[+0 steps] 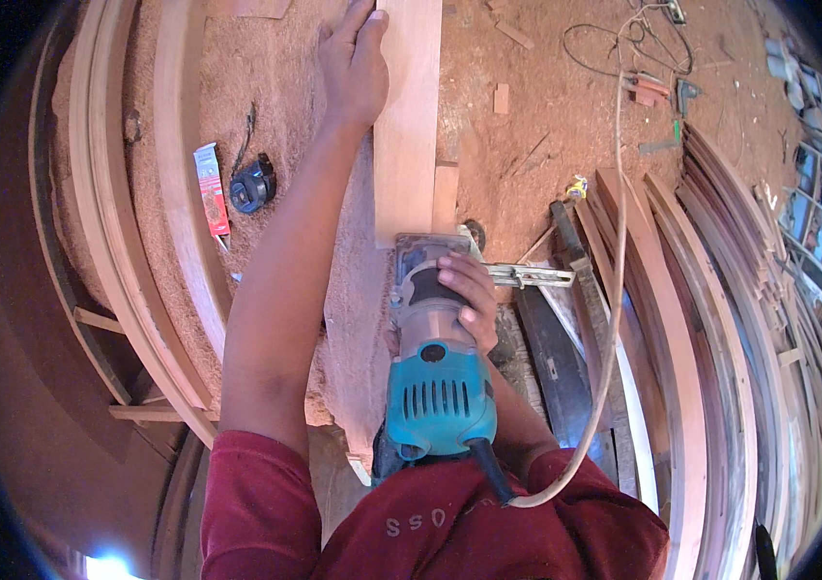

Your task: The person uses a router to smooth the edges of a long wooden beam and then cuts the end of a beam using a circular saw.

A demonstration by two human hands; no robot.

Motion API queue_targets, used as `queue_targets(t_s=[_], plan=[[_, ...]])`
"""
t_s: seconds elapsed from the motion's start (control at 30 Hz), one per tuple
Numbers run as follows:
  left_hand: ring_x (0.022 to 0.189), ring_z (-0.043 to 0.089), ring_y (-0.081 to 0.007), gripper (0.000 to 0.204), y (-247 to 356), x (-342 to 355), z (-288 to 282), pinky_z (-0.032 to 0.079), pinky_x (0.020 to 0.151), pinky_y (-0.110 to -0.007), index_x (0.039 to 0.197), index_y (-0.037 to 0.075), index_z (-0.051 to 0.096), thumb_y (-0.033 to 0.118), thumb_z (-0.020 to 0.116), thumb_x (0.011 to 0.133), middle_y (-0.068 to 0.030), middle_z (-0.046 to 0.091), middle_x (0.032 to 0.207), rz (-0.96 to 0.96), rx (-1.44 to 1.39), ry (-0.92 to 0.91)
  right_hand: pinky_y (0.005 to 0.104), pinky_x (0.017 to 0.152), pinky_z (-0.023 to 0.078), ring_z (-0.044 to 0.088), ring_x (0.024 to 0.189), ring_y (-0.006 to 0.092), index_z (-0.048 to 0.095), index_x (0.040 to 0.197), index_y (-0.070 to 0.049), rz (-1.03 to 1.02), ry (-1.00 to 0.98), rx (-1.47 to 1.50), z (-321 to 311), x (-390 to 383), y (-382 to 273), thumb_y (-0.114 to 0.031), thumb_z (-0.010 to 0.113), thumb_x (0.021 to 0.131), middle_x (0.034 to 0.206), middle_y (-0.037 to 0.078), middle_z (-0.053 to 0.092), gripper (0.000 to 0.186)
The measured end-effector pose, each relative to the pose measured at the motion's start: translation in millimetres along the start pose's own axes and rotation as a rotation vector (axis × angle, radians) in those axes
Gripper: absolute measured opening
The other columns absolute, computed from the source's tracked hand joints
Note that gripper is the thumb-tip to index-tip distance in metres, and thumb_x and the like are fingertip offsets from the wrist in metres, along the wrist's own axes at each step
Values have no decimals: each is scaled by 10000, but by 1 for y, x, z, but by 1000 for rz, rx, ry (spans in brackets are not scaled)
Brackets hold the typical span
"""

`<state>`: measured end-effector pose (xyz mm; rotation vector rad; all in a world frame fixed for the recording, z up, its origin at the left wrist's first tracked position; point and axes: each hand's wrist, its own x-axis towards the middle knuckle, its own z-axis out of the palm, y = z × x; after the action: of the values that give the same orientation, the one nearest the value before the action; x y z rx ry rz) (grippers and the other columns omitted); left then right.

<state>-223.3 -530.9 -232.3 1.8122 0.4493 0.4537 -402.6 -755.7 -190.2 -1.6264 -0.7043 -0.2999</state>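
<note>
My left hand (pixel 353 72) grips the left edge of a pale wooden board (pixel 409 116) that runs away from me, its fingers curled over it. My right hand (pixel 469 300) is wrapped round a teal trim router (pixel 440 396) with a grey metal body, held over the near end of the board. A metal guide bar (pixel 532 275) sticks out from the router's right side. Its pale cord (pixel 614 329) loops from the back, up along the right. Left of my left forearm lie a black tape measure (pixel 252 184) and a slim red-and-white packet (pixel 213 193).
Curved wooden lengths (pixel 111 213) lie along the left. Many long planks (pixel 672 290) are stacked along the right. Red-handled tools (pixel 648 92) and a coil of cord lie on sawdust at the top right. Glass-paned frames (pixel 821 193) stand at the far right.
</note>
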Motion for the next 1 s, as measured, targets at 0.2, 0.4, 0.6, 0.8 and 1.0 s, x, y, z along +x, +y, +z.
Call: queue_targets(t_s=[0.2,0.4,0.6,0.8,1.0], plan=[[1347,462,-272,426,14,-3,3,287,1158,-356,1351,-77,530,110,462,974,-214,557,1390,-29,-114,3,586,860,527,652,985,438,426,1307,-137,-11,7,-60,3,-3,2,-376,614,926,1146,232,633,488],[1357,454,-278,428,9,0,1,292,1156,-357,1365,-69,519,142,443,1000,-208,547,1403,-41,-85,-2,603,879,511,650,997,439,428,1313,-173,30,21,-28,5,5,14,-302,515,981,1150,244,638,366],[1386,421,-315,512,28,-1,-2,267,1170,-370,1386,-71,490,283,320,1057,-226,505,1438,-81,-3,-50,598,918,479,639,1027,438,462,1330,-152,115,69,-10,13,23,36,-228,437,1012,1119,246,653,328],[1398,399,-324,560,23,-2,-6,263,1172,-383,1397,-73,477,329,264,1069,-236,492,1444,-103,-77,-18,488,965,463,618,1057,332,557,1268,-65,401,83,126,25,61,87,-293,468,1008,1159,201,638,357],[1359,441,-334,549,21,-4,-2,296,1154,-391,1385,-58,500,325,261,1072,-225,521,1418,-118,-85,-84,432,957,475,620,1035,265,569,1256,-27,896,-8,168,18,80,131,-355,511,998,1161,167,637,421]])
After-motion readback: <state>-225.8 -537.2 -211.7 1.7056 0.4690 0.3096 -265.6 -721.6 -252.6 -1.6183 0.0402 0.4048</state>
